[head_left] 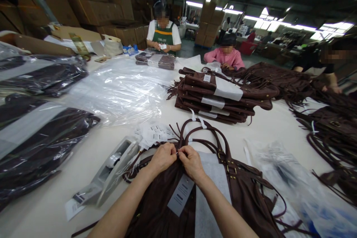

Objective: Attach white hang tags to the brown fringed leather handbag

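Observation:
A dark brown handbag (245, 182) lies in front of me, its looped handles (223, 134) pointing away. At the base of the handles my left hand (164, 156) and my right hand (192, 161) meet, fingertips pinched together. Between them shows a tiny pale bit of what looks like a tag string, mostly hidden by the fingers. Just below my right hand a grey hang tag (180, 195) rests on the bag. A strip of pale grey paper (212, 193) runs down the bag beside it. White wraps (202, 122) sit on the handles.
Left stand a grey tape dispenser (111, 167), a bundle of printed tags (156, 134) and plastic-wrapped bags (39, 134). Clear plastic sheets (119, 89) lie beyond. A stack of brown bags (223, 96) is ahead; crumpled plastic (292, 171) is right. Several people work around the table.

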Demonstrator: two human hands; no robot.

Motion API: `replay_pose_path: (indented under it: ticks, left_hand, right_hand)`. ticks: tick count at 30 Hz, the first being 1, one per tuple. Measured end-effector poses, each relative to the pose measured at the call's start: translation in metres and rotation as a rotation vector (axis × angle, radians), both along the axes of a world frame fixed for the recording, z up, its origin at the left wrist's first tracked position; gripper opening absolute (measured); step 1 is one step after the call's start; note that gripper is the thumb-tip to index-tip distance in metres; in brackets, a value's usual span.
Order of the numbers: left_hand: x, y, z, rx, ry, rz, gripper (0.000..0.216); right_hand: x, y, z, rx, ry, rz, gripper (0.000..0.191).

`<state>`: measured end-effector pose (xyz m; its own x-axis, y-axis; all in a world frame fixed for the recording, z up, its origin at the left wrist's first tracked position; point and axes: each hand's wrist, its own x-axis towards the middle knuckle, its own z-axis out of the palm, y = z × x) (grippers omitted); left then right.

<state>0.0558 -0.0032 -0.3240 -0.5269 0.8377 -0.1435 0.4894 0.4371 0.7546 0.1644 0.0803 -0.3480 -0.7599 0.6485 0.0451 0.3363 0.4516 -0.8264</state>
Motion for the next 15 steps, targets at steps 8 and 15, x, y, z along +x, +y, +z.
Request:
replay_pose_path:
  ticks: [8,15]
  left_hand:
    - [0.012,0.002,-0.004,0.208,-0.614,0.258,0.007]
    - [0.019,0.006,-0.008,0.277,-0.797,0.296,0.016]
  right_hand:
    - [0.004,-0.001,0.0,-0.008,0.036,0.025,0.014]
    - [0.021,0.001,0.003,0.121,0.061,-0.005,0.013]
